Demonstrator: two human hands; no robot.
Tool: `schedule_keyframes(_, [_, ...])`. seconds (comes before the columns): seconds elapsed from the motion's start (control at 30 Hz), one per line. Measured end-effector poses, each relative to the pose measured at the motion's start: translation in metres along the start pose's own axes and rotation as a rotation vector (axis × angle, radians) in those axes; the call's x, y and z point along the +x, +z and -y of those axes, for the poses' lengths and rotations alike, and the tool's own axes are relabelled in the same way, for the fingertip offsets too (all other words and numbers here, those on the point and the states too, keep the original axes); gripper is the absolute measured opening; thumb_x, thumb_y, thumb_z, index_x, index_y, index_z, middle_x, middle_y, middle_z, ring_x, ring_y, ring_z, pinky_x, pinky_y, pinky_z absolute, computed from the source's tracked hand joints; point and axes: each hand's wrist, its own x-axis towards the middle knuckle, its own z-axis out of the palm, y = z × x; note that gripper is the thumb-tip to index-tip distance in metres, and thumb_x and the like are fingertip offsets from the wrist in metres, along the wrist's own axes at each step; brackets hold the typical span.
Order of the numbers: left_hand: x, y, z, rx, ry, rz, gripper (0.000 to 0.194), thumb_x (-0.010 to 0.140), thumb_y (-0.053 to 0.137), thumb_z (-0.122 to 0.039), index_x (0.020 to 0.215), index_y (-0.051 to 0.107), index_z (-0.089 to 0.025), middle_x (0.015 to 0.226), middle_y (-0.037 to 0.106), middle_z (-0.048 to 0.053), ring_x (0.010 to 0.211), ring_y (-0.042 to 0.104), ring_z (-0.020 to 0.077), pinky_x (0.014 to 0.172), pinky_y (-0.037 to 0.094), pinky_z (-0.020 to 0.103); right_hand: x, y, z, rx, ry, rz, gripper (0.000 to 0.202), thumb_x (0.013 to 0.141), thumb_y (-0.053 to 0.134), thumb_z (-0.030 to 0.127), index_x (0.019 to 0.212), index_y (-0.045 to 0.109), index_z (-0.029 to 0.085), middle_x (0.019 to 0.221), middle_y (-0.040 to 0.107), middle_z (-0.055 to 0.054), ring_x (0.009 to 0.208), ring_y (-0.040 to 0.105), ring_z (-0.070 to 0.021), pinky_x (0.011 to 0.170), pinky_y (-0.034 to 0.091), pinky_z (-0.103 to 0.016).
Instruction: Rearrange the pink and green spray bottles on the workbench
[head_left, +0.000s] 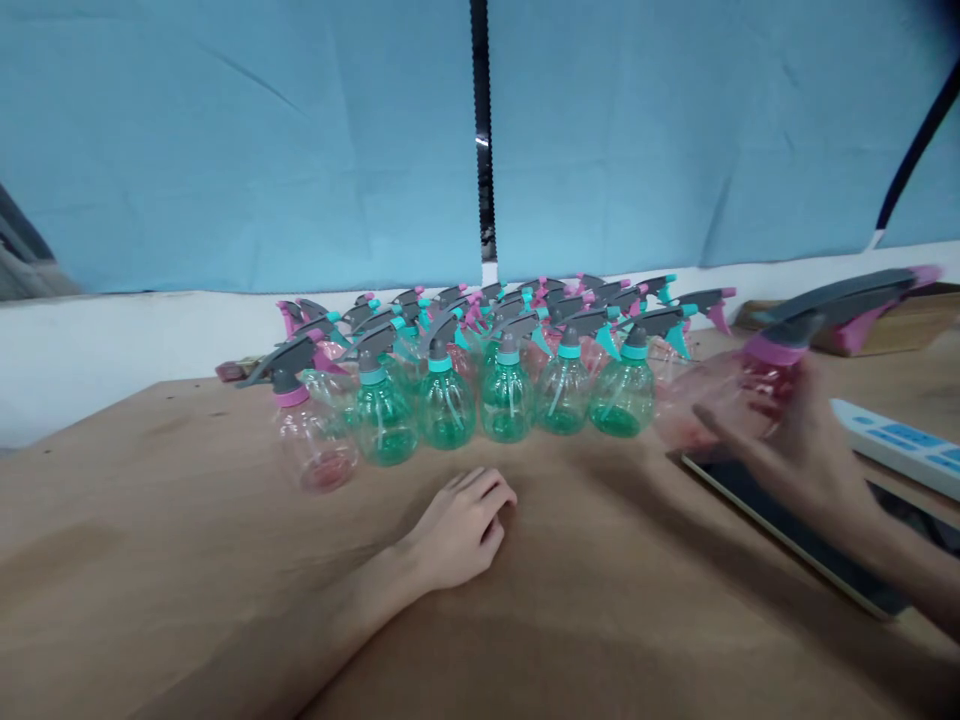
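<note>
My right hand (pixel 814 460) grips a clear pink spray bottle (pixel 780 375) with a grey and pink trigger head, raised off the table at the right. Motion blurs this bottle and the hand around it. My left hand (pixel 461 530) rests on the wooden table, fingers curled loosely together, with nothing visible in it. Beyond it stands a front row of green spray bottles (pixel 508 400) with teal collars. At that row's left end is a pink spray bottle (pixel 319 445), upright. More pink and green bottles crowd behind, partly hidden.
A dark flat tablet-like device (pixel 780 520) lies under my right forearm. Beside it is a white and blue box (pixel 900 440). Farther back at the right sits an open cardboard box (pixel 900 325). A blue sheet (pixel 300 150) hangs behind the table (pixel 187 560).
</note>
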Motion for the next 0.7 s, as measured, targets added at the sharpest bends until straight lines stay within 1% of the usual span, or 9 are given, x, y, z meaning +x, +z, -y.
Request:
schedule_keyframes(0.07, [-0.001,0.0,0.0,-0.015,-0.007,0.006,0.029,0.071,0.04,-0.005,0.094,0.05,-0.018,0.1,0.055,0.006,0.093,0.052,0.0208,0.085,0.045,0.038,-0.02,0.007,0.028,0.18,-0.07,0.151,0.061,0.071,0.064,0.046,0.119,0.037,0.019,0.108,0.054,-0.013,0.088,0.058,-0.0275,0.074,0.05,-0.042])
schedule_keyframes(0.13, [-0.002,0.0,0.001,-0.033,-0.019,0.005,0.034,0.069,0.04,-0.005,0.099,0.049,-0.018,0.104,0.055,0.006,0.097,0.052,0.0216,0.088,0.044,0.04,-0.037,0.021,0.052,0.296,-0.071,0.341,0.057,0.077,0.058,0.041,0.124,0.033,0.021,0.112,0.053,-0.012,0.094,0.057,-0.0278,0.082,0.047,-0.046])
schedule_keyframes(0.2, [-0.003,0.001,0.001,-0.045,-0.033,-0.011,0.042,0.069,0.04,-0.005,0.109,0.045,-0.017,0.111,0.053,0.008,0.105,0.05,0.0228,0.092,0.042,0.041,-0.048,0.037,0.07,0.31,-0.076,0.425,0.059,0.077,0.057,0.039,0.127,0.03,0.021,0.114,0.052,-0.012,0.103,0.054,-0.0295,0.088,0.044,-0.048])
schedule_keyframes(0.27, [-0.004,0.002,0.002,-0.047,-0.054,-0.045,0.052,0.069,0.038,-0.004,0.12,0.037,-0.016,0.12,0.049,0.01,0.113,0.045,0.024,0.097,0.039,0.043,-0.054,0.053,0.081,0.296,-0.087,0.462,0.064,0.076,0.057,0.038,0.13,0.027,0.02,0.12,0.048,-0.013,0.111,0.048,-0.0309,0.092,0.041,-0.05])
schedule_keyframes(0.33, [-0.005,0.004,0.003,-0.05,-0.078,-0.084,0.061,0.069,0.035,-0.002,0.129,0.029,-0.016,0.127,0.045,0.012,0.12,0.04,0.0248,0.1,0.036,0.045,-0.055,0.066,0.087,0.301,-0.114,0.474,0.069,0.076,0.057,0.037,0.134,0.023,0.021,0.124,0.044,-0.013,0.113,0.046,-0.031,0.093,0.039,-0.05])
schedule_keyframes(0.43, [-0.006,0.007,0.006,-0.092,-0.103,-0.13,0.068,0.07,0.034,-0.002,0.134,0.02,-0.015,0.134,0.039,0.014,0.125,0.036,0.026,0.103,0.032,0.048,-0.055,0.079,0.096,0.308,-0.128,0.486,0.072,0.076,0.056,0.037,0.136,0.019,0.023,0.127,0.042,-0.013,0.116,0.044,-0.0315,0.094,0.038,-0.051])
schedule_keyframes(0.57, [-0.007,0.009,0.008,-0.157,-0.121,-0.176,0.067,0.071,0.033,-0.001,0.135,0.019,-0.015,0.138,0.034,0.016,0.128,0.032,0.026,0.105,0.029,0.049,-0.058,0.083,0.104,0.284,-0.122,0.508,0.074,0.078,0.053,0.038,0.138,0.014,0.022,0.133,0.038,-0.013,0.121,0.039,-0.0312,0.096,0.037,-0.049])
schedule_keyframes(0.63, [-0.007,0.006,0.008,-0.195,-0.127,-0.216,0.063,0.074,0.034,-0.002,0.134,0.02,-0.014,0.136,0.034,0.016,0.128,0.031,0.0255,0.106,0.027,0.049,-0.062,0.082,0.102,0.254,-0.106,0.55,0.082,0.076,0.056,0.042,0.14,0.009,0.022,0.135,0.036,-0.014,0.123,0.037,-0.0309,0.097,0.038,-0.048])
schedule_keyframes(0.7, [-0.006,0.001,0.009,-0.28,-0.12,-0.272,0.056,0.079,0.035,-0.007,0.133,0.021,-0.016,0.136,0.034,0.015,0.128,0.03,0.0249,0.107,0.026,0.049,-0.068,0.081,0.095,0.226,-0.082,0.613,0.089,0.074,0.058,0.045,0.141,0.005,0.023,0.137,0.035,-0.014,0.123,0.037,-0.0308,0.096,0.039,-0.048])
